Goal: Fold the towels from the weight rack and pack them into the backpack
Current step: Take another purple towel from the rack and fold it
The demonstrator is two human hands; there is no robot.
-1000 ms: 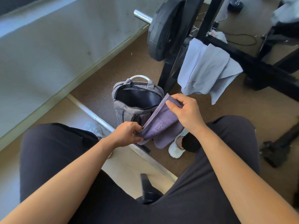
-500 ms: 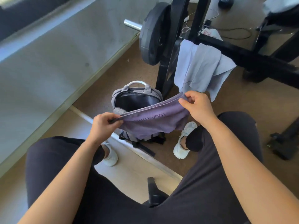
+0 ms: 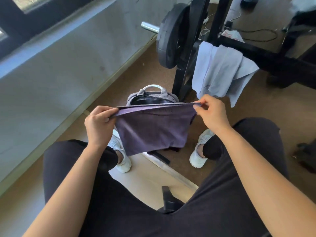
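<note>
Left grip point(image 3: 100, 124): closed on the purple towel point(image 3: 152, 130) at its top left corner, fingers curled round the hem.
Right grip point(image 3: 212, 113): thumb and fingertips pinched the top right corner; a light hold on little cloth.
Purple towel: hung in the air between both grips, top edge pulled taut, above the floor between the person's shoes. It looked doubled over, with the lower edge slanted and uneven.
Backpack point(image 3: 134, 97): stood open on the floor just behind the towel, beside the rack point(image 3: 256, 53) upright; the towel hid most of its mouth.
Blue towel point(image 3: 222, 72): draped over the rack bar, not yet folded.
Risk, slip: the right pinch seemed the weaker hold. More pull along the top edge could free that corner and drop the towel to the floor.
Risk, skewed fold: the uneven hem suggested the layers were out of line, so a further fold would likely come out crooked and bulky.
Risk, blind packing: with the bag's mouth hidden, lowering the towel could catch the rim or tip the bag.
Risk, snag: the blue towel hung near the right grip and could be brushed off the bar.
</note>
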